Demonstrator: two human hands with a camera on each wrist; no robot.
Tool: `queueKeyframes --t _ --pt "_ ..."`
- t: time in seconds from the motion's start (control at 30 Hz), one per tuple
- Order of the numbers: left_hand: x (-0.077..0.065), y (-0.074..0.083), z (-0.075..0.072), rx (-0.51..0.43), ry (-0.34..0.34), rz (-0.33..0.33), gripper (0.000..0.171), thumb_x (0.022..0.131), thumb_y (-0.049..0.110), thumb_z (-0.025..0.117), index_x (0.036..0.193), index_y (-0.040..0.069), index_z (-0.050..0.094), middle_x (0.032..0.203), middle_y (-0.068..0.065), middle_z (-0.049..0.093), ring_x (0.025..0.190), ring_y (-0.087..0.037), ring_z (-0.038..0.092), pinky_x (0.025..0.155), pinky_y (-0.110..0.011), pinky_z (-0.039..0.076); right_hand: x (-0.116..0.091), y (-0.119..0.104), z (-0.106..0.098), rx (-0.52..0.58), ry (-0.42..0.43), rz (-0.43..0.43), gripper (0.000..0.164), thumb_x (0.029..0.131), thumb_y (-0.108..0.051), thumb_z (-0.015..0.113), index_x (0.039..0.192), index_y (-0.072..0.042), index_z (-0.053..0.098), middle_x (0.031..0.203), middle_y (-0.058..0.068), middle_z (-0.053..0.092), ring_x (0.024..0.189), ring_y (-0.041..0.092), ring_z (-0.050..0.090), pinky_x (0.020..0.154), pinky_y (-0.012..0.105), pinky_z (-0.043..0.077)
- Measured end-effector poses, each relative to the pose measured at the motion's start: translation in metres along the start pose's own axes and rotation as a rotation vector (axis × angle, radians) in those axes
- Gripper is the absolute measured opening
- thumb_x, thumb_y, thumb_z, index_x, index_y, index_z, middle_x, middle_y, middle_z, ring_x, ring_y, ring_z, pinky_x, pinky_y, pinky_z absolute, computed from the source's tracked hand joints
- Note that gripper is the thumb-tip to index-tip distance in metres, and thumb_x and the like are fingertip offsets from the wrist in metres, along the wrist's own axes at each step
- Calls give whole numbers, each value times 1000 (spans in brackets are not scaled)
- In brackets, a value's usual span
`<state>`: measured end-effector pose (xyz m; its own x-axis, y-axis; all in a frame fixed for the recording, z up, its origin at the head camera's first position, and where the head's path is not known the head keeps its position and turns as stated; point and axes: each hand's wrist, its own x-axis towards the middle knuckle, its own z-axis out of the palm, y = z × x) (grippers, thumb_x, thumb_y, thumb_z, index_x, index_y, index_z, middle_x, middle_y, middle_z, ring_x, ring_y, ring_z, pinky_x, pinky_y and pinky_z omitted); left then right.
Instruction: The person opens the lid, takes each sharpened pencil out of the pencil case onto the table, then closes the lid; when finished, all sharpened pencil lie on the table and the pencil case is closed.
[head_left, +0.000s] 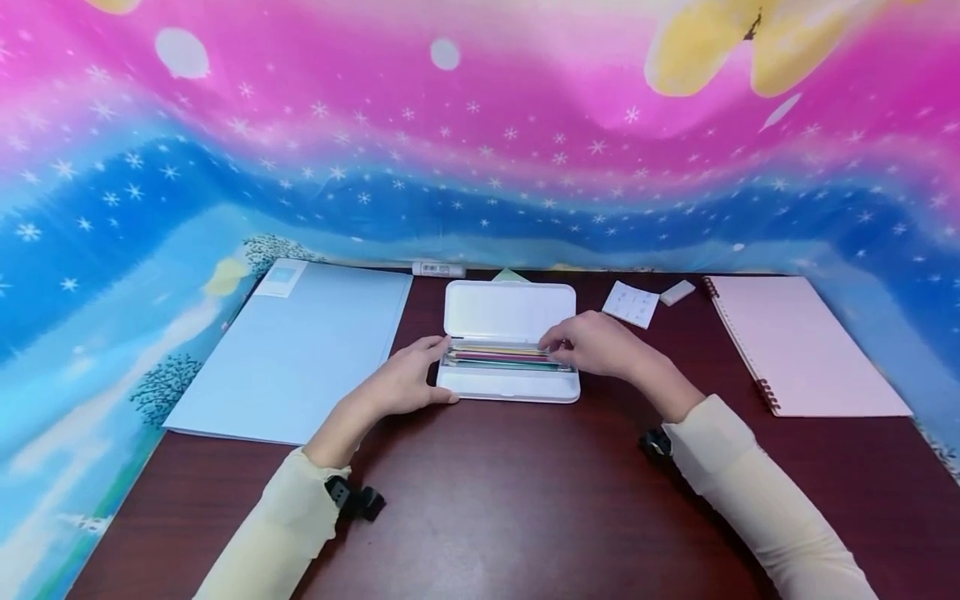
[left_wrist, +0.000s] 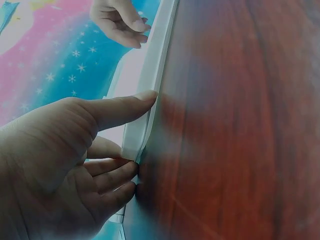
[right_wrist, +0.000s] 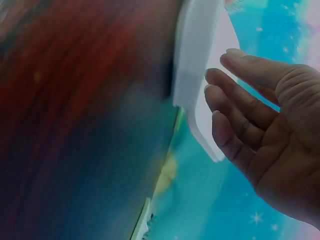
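A white pencil case [head_left: 510, 385] lies on the table with its lid [head_left: 510, 310] raised at the back. Several coloured pencils [head_left: 498, 357] lie lengthwise in it. My left hand [head_left: 405, 379] holds the left end, thumb along the front edge and fingers around the side; in the left wrist view the thumb presses on the white rim [left_wrist: 150, 100]. Over the right end of the case is my right hand [head_left: 600, 343], its fingers bent down near the pencil ends. The right wrist view shows those fingers [right_wrist: 245, 112] loosely bent, with nothing visible between them and the thumb.
A light blue folder [head_left: 315, 350] lies at left, a pink spiral notebook [head_left: 810, 346] at right. Behind the case are a white labelled stick [head_left: 438, 269] and something green. A small printed sheet [head_left: 632, 304] and a white eraser [head_left: 677, 292] lie back right. A patterned cloth hangs behind.
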<state>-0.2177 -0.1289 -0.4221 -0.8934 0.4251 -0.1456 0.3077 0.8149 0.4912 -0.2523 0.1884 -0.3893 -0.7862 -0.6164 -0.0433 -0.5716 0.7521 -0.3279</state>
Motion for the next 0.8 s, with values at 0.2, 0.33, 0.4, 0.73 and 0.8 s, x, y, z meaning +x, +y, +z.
queueKeyframes --t 0.2,0.33,0.4,0.73,0.8 --pt "1 0 1 -6 6 3 95 86 38 81 158 2 30 163 -19 35 148 -36 38 118 -52 37 7 -6 8 -71 -29 -3 22 93 -18 74 114 -21 80 111 -1 77 101 15 70 91 41 57" --pt "0 -1 2 -3 11 2 95 86 38 81 158 2 31 162 -19 35 148 -36 38 118 -52 37 11 -8 12 -115 -20 -20 18 93 -17 74 109 -21 81 105 -1 76 95 15 69 88 40 57" --pt "0 -1 2 -4 12 2 95 86 38 81 158 2 31 162 -18 35 148 -36 38 118 -52 37 13 -8 13 -128 -20 -25 15 93 -17 74 106 -22 81 102 -2 75 91 14 67 86 39 56" --pt "0 -2 4 -24 21 3 96 84 38 82 158 4 32 162 -17 36 148 -36 38 118 -52 38 5 -1 6 -77 -9 -22 17 93 -15 72 107 -22 81 103 -4 76 84 12 63 77 34 52" --pt "0 -2 2 -21 27 4 96 84 38 82 158 4 32 162 -18 36 148 -37 38 118 -52 37 1 3 0 -37 -1 -40 20 94 -14 72 112 -19 80 107 -1 77 90 13 67 81 37 55"
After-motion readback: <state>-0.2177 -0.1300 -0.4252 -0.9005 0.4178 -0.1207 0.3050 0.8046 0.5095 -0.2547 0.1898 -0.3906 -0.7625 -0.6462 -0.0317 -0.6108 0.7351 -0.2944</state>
